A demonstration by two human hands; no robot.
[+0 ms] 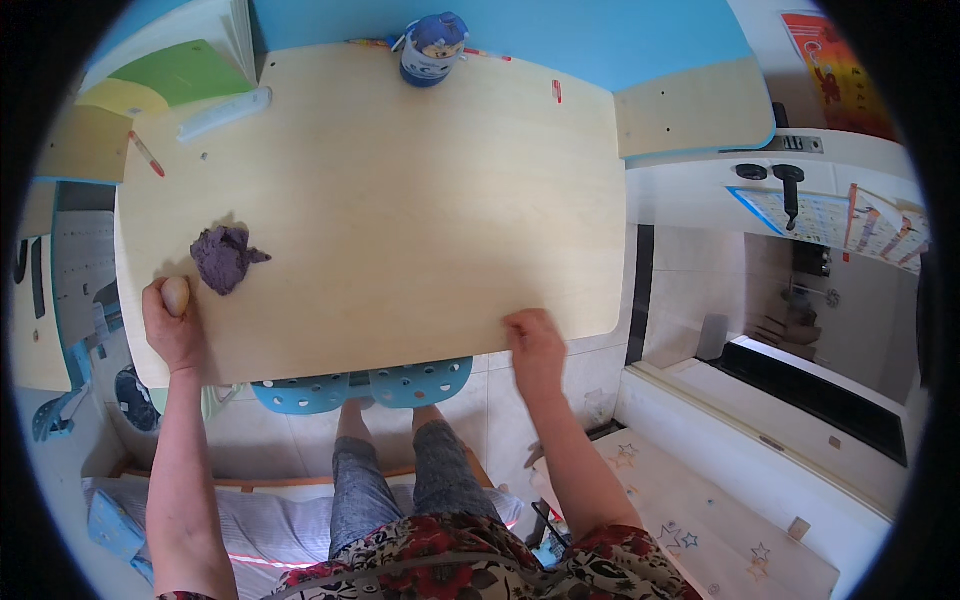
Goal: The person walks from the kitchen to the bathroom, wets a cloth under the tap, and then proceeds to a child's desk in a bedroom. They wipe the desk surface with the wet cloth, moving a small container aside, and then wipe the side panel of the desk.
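Note:
My left hand grips a pale, egg-shaped object at the near left edge of the desk. Just beyond it, to the right, a rough purple lump lies on the wooden desktop. A short piece of the lump sticks out on its right side; its material is unclear. Over the near right edge of the desk is my right hand, slightly blurred. Its fingers are curled in, and nothing shows in them.
At the back stands a blue cup-shaped container with a cartoon figure. A pen, a translucent case and a green book are at the far left. Blue chair seats sit under the front edge. A white door stands right.

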